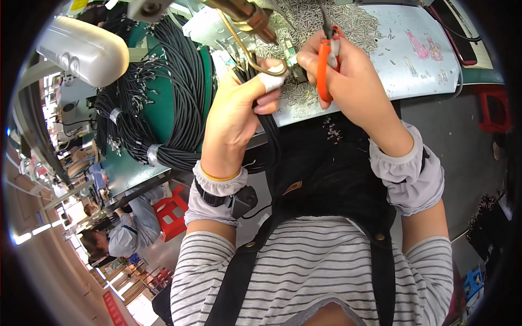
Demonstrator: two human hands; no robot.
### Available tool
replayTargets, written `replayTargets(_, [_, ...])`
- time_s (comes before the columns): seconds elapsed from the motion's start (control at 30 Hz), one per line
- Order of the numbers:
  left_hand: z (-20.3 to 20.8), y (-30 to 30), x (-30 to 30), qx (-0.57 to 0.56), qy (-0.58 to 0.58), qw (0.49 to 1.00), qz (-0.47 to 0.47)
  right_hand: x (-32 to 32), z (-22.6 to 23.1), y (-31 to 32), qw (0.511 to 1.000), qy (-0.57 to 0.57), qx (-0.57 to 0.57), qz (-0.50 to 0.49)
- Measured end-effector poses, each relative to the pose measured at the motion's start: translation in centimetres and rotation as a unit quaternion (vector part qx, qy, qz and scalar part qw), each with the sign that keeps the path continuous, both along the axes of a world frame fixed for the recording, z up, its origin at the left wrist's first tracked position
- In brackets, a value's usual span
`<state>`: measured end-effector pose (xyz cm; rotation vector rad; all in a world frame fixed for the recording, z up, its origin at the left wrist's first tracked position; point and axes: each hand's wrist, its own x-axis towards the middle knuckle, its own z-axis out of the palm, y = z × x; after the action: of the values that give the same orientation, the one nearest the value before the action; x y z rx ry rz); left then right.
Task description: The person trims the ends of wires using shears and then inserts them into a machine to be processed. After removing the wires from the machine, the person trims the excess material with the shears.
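Observation:
My left hand is closed around a few black cables, which hang down past the table's front edge. White wrapping covers its thumb tip, beside a bent brass-coloured tube. My right hand is closed on an orange-handled hand tool that looks like pliers; its jaws are hard to make out. The right thumb and index finger come together near the left fingertips, by a small greenish-lit part under a metal machine head. Whether those fingertips also pinch a small piece is unclear.
Many small metal pins lie heaped on the pale worktop. Coiled bundles of black cable rest on the green surface at left, below a white cylinder. A red stool and a seated person are farther left.

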<state>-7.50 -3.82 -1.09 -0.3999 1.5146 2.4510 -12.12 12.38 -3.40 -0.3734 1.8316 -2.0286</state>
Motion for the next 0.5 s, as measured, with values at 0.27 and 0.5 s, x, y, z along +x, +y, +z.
replayTargets(0.27, [0.2,2.5,4.5,-0.144,0.013,0.982,0.121,3.4,0.7,1.7,0.964,0.209,0.125,-0.108])
replayTargets(0.5, [0.1,4.1,6.3,-0.171,0.025,0.985,0.002,4.6,0.5,1.4,0.956,0.276,0.079,-0.064])
